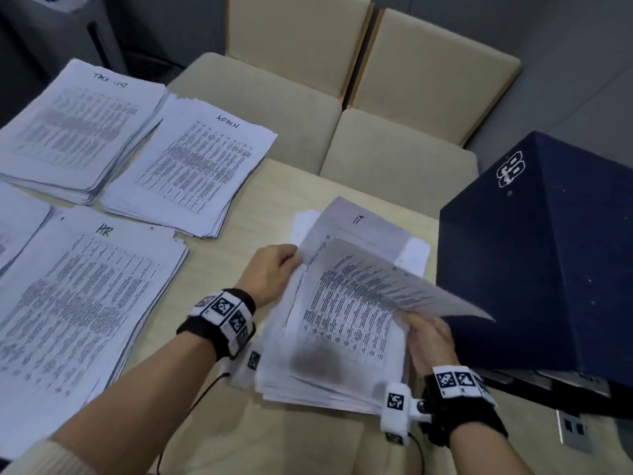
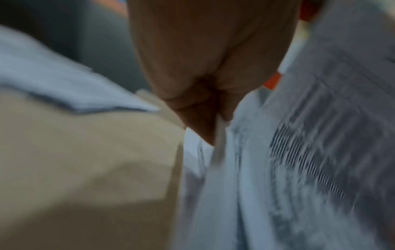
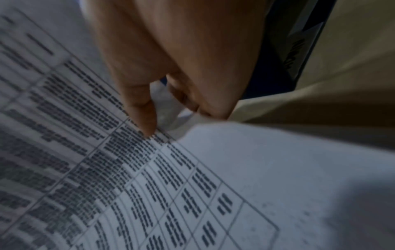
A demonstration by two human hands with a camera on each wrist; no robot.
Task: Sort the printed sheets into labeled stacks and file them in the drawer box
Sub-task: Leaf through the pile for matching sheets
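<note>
- Left hand (image 1: pixel 272 269): fingers curled, pinching the left edge of lifted sheets of the IT stack (image 1: pixel 337 323); left wrist view is blurred but shows fingers (image 2: pixel 198 101) closed on a thin paper edge.
- Right hand (image 1: pixel 430 341): at the stack's right edge, thumb on top and fingers under a lifted sheet (image 1: pixel 404 286), which fans up toward the box; right wrist view shows a fingertip (image 3: pixel 147 125) pressed onto the printed table, the other fingers curled under the paper.
- IT stack lies on the table (image 1: pixel 219 262) straight in front of the person, its right side just beside the box (image 1: pixel 548 255); the top page marked "IT" is tilted up at the far end.
- Box: dark blue, on the table's right; the lifted sheet overlaps its front face in the head view.
- HR stack (image 1: pixel 85 303) left of the hands, apart from the IT stack.
- ADMIN stack (image 1: pixel 191 166) farther back on the left, next to another stack (image 1: pixel 75 128) with an unreadable label.
- Two beige chairs (image 1: pixel 376 97) behind the table.
</note>
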